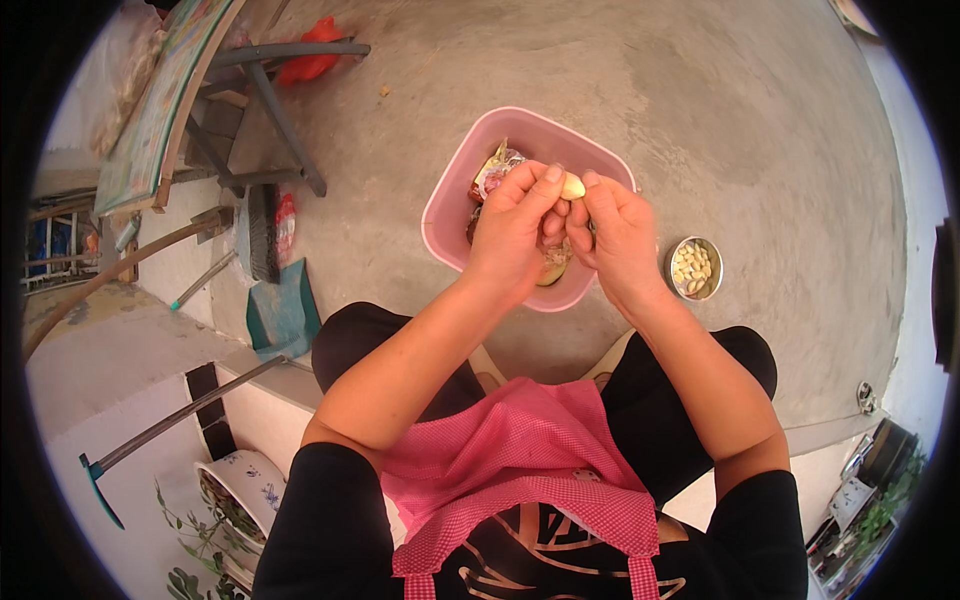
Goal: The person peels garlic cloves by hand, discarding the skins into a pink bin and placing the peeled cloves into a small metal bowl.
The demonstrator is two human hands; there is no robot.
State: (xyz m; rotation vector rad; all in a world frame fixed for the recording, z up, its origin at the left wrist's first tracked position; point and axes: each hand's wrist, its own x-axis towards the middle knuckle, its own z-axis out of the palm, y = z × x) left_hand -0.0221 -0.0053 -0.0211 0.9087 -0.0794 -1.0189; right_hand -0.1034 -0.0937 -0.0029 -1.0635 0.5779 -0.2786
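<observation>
Between the fingertips of my two hands is a pale garlic clove [573,187]. My left hand [517,217] pinches its left end with thumb and fingers. On its other end are the thumb and fingers of my right hand [619,225]. Both hands are above a pink plastic bin [454,217], which holds wrappers [498,171] and other scraps, partly hidden by my hands. To the right of the bin, a small round metal bowl [694,296] on the floor contains several peeled garlic cloves [694,266].
Concrete floor [787,150] surrounds the bin. At left are a teal dustpan [283,311], a broom head [262,232] and a folding table's grey legs [281,124] near a red plastic bag [315,52]. A white planter [251,487] stands at lower left. A pink checked apron [517,442] covers my lap.
</observation>
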